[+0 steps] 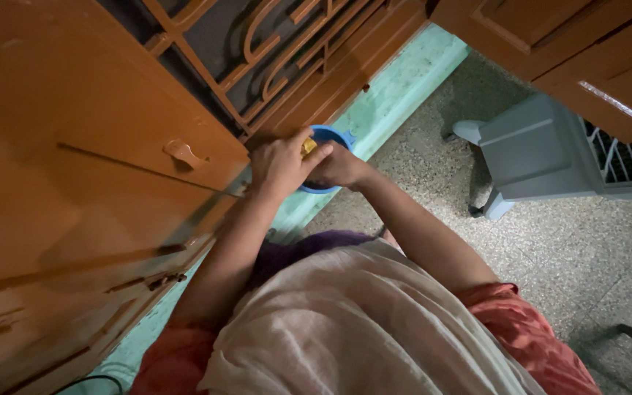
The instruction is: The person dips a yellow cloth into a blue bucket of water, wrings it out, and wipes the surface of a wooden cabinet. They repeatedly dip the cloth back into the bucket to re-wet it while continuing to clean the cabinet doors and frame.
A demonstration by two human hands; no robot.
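Currently, both hands grasp a blue bowl [328, 139] above the green ledge [396, 95]: left hand [281, 164] over its rim pinching a yellow piece [308, 147], right hand [339, 168] cupping its side. Brown cabinet doors [89, 146] crowd the left (grey stool [539, 157] stands well apart).

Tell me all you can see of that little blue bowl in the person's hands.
The blue bowl looks like plastic, round, with a small lip on its far rim. It is held low by the brown wooden cabinet, above the pale green ledge. The left hand covers its near side, fingers pinching something yellow at its mouth; the right hand grips it from beneath. Most of it is hidden.
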